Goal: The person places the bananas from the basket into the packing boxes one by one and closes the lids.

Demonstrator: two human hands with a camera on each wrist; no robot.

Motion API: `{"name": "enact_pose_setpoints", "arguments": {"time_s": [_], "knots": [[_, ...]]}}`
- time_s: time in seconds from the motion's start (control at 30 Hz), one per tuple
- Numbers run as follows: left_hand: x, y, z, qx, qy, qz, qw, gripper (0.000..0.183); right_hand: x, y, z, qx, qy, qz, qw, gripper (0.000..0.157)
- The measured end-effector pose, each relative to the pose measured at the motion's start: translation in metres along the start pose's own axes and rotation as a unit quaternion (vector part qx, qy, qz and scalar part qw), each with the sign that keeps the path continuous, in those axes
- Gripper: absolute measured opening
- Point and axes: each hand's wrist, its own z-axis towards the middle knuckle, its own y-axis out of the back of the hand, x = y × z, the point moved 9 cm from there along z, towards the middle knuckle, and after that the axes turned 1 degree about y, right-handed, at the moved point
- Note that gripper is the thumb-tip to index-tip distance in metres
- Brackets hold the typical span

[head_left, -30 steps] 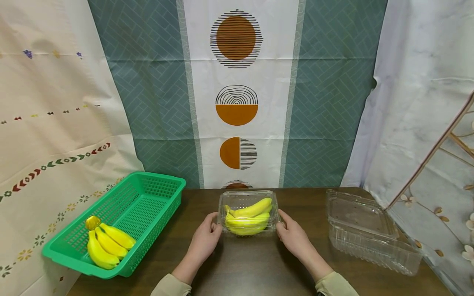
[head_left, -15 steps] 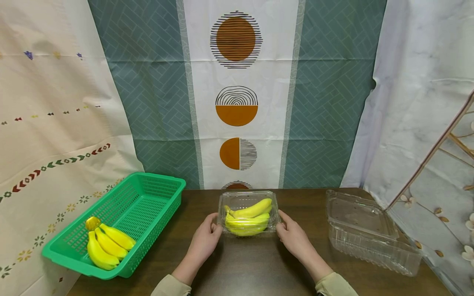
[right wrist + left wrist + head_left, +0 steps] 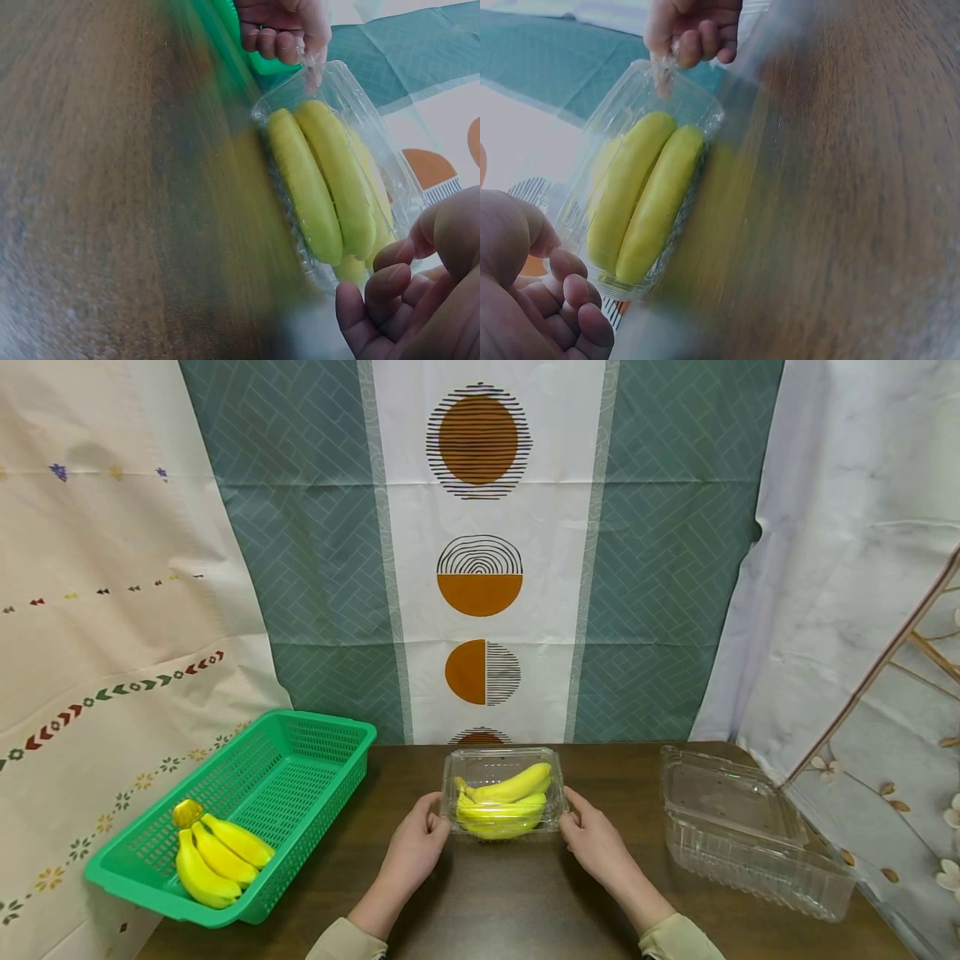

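A clear plastic clamshell container (image 3: 480,766) stands at the middle of the table with its lid down. Inside lies a bunch of yellow bananas (image 3: 501,814), greenish at some ends in the right wrist view. At the container's left side, my left hand (image 3: 415,842) pinches the rim between thumb and curled fingers. My right hand (image 3: 596,842) grips the opposite edge the same way. Both wrist views show the bananas (image 3: 641,199) through the transparent wall, close over the brown table.
To the left, a green plastic basket (image 3: 300,827) holds another banana bunch (image 3: 221,856) at its near end. On the right rests a second clear container (image 3: 757,852), its lid raised and nothing inside. Patterned cloth (image 3: 322,568) hangs behind the table (image 3: 510,902).
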Motion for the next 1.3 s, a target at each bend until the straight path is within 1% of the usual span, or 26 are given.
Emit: {"name": "enact_pose_setpoints", "arguments": {"time_s": [0.27, 0.53, 0.73, 0.97, 1.03, 1.3], "knots": [[-0.0011, -0.0002, 0.0006, -0.002, -0.005, 0.002, 1.0000, 0.055, -0.0014, -0.0007, -0.0001, 0.003, 0.000, 0.002, 1.000, 0.064], [0.0017, -0.0011, 0.0017, -0.002, -0.003, 0.006, 1.0000, 0.053, -0.0025, -0.0006, 0.0006, 0.003, -0.001, 0.001, 1.000, 0.064], [0.0065, -0.0021, 0.0030, 0.000, 0.006, 0.011, 0.9999, 0.053, -0.0026, -0.0004, 0.0003, 0.003, 0.000, 0.002, 1.000, 0.063], [0.0063, -0.0024, 0.0036, 0.001, 0.005, 0.014, 0.9999, 0.053, -0.0027, -0.0008, 0.0008, 0.003, 0.002, 0.004, 1.000, 0.063], [0.0059, -0.0021, 0.0038, 0.000, 0.000, 0.017, 0.9999, 0.052, -0.0032, -0.0010, 0.0013, 0.003, -0.001, 0.001, 1.000, 0.063], [0.0072, -0.0026, 0.0043, -0.002, 0.001, 0.033, 0.9995, 0.051, -0.0048, 0.0005, 0.0021, -0.002, -0.008, -0.018, 1.000, 0.061]]}}
